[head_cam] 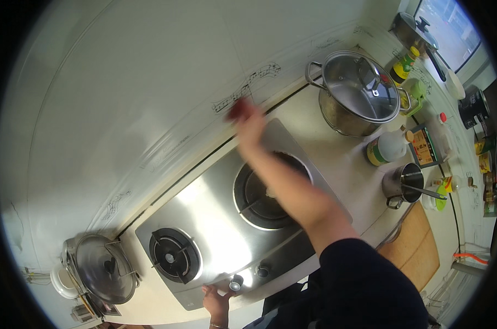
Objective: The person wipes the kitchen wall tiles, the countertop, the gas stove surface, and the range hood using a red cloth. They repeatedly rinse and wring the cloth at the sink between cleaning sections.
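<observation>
My right hand reaches over the stainless-steel gas stove to the wall behind it. A dark red cloth, blurred, is in its grip against the wall tiles, near a printed band of music notes. Below that forearm lies the large burner. My left hand rests at the stove's front edge with nothing seen in it, thumb and fingers apart, just left of a round control knob. The smaller burner is above and left of it.
A lidded steel pot stands right of the stove. Beyond are a plastic jug, a steel mug with a utensil, and a wooden cutting board. Left of the stove stands a glass lid in a rack.
</observation>
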The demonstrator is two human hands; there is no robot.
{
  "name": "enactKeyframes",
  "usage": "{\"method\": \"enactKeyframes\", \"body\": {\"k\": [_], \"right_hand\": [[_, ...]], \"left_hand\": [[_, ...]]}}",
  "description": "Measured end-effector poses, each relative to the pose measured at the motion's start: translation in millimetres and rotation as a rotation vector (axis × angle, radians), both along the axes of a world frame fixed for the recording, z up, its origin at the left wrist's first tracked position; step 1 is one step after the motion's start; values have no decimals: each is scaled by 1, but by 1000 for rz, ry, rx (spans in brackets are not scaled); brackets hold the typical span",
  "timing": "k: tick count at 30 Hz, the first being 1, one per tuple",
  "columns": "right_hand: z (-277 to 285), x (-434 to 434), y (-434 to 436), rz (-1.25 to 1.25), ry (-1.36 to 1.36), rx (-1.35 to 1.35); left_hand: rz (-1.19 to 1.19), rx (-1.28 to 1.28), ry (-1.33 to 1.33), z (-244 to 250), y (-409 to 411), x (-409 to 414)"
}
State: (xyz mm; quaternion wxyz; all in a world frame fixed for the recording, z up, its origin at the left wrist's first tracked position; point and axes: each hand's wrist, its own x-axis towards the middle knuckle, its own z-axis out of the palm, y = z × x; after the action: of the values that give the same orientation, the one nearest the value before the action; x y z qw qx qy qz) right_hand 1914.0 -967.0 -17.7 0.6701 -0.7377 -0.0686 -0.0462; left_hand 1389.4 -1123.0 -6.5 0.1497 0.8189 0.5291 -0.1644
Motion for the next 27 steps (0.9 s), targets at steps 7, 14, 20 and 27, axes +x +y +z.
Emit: {"method": "enactKeyframes", "body": {"k": [7, 14, 20, 27], "right_hand": [[41, -26, -5, 326, 381, 501], [34, 123, -38, -380, 37, 143], [69, -36, 19, 142, -355, 213], [155, 45, -15, -9, -364, 299]], "left_hand": [[54, -33, 72, 5, -2, 1], [45, -4, 60, -1, 0, -2], [2, 16, 69, 1, -1, -2], [-44, 14, 124, -14, -1, -21]]}}
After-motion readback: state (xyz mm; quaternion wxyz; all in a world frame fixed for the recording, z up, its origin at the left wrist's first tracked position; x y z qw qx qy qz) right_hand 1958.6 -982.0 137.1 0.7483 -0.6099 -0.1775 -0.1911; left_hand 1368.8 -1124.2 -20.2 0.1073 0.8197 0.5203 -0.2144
